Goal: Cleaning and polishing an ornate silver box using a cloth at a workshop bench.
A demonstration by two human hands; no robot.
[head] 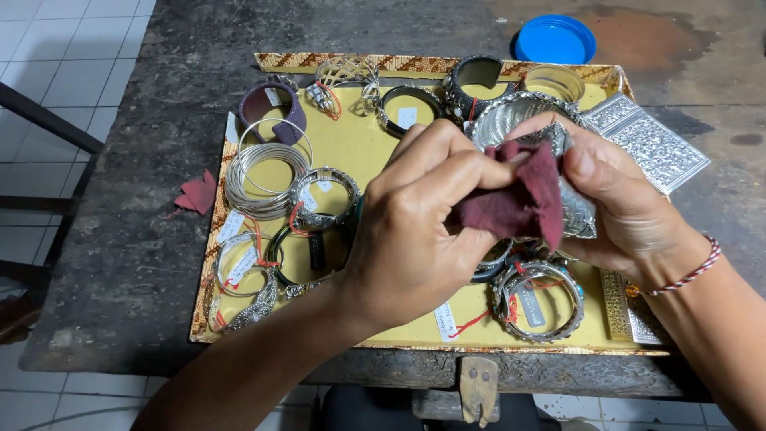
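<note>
over the tray [351,152] we pinch the cloth [519,203] in left fingers [447,172], rubbing gently; right hand [622,199] grips the cuff [574,211] firmly.

The left hand [415,231] pinched a dark red cloth [519,203] between thumb and fingers [447,152] and pressed it against a wide silver cuff bracelet [576,209]. The right hand [618,211] gripped that cuff from the far side, a red-and-white cord bracelet [692,271] around its wrist. Beneath both hands lay a yellow-lined tray [351,148] with a patterned rim, crowded with silver bangles. A stack of thin wire bangles [263,172] sat toward its left, a tagged silver bangle [538,299] near its front edge. An embossed silver box [650,144] rested at the tray's right corner. A blue lid [555,38] lay on the dark, worn counter [128,239] beyond the tray, and a scrap of red cloth [197,194] lay left of it.
</note>
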